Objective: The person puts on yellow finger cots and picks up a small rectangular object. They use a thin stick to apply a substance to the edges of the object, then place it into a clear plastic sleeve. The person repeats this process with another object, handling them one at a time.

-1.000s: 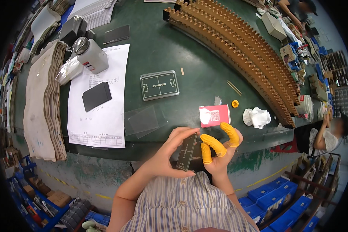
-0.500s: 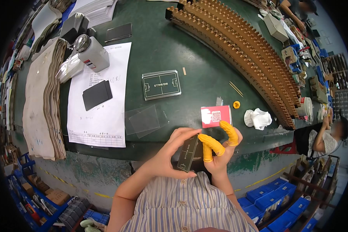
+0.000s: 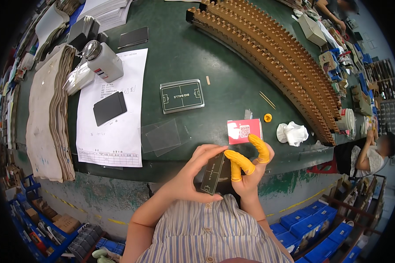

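Note:
In front of my striped shirt, a dark card (image 3: 211, 177) with a white playing-field outline stands tilted in my left hand (image 3: 189, 176), its long edges held between thumb and fingers. My right hand (image 3: 249, 175) wears yellow finger cots; bent cot-covered fingers pinch at the card's upper right corner, while another finger sticks up apart. Just beyond lies a red card (image 3: 239, 136) with a square code. Farther off, a clear-cased stack of matching dark cards (image 3: 182, 96) rests on the green table (image 3: 171, 65). Clear plastic sheets (image 3: 162, 138) lie left of my hands.
At left are a printed paper sheet (image 3: 131, 87) bearing plain black cards (image 3: 110, 108), a pump bottle (image 3: 103, 61) and stacked worn boards (image 3: 50, 114). Long notched brown racks (image 3: 267, 57) curve along the right. A crumpled white tissue (image 3: 292, 133) and a loose yellow cot (image 3: 267, 117) lie nearer.
Almost nothing differs. The card and both hands keep their places; the raised yellow finger of my right hand has shifted very slightly upward.

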Action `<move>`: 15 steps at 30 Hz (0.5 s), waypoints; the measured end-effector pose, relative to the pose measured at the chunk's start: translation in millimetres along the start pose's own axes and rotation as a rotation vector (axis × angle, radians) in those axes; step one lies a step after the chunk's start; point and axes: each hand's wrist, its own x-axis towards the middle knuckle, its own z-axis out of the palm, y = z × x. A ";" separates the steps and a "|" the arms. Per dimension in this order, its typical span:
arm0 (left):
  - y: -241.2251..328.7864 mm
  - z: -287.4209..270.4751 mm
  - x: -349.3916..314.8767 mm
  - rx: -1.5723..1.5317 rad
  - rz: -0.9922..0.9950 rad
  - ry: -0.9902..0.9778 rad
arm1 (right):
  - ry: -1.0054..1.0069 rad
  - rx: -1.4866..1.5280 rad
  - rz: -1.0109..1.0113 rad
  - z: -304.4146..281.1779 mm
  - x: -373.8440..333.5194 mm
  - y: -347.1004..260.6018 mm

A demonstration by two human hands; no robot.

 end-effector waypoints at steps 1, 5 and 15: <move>-0.2 0.1 -0.2 0.002 0.003 0.000 | 0.004 0.013 0.004 0.9 -0.7 0.2; -1.4 0.0 -0.7 -0.001 0.020 0.003 | -0.011 0.028 0.018 1.3 0.5 0.9; -2.0 -0.2 -1.0 -0.001 0.013 -0.003 | -0.012 0.070 0.049 2.6 -1.3 1.8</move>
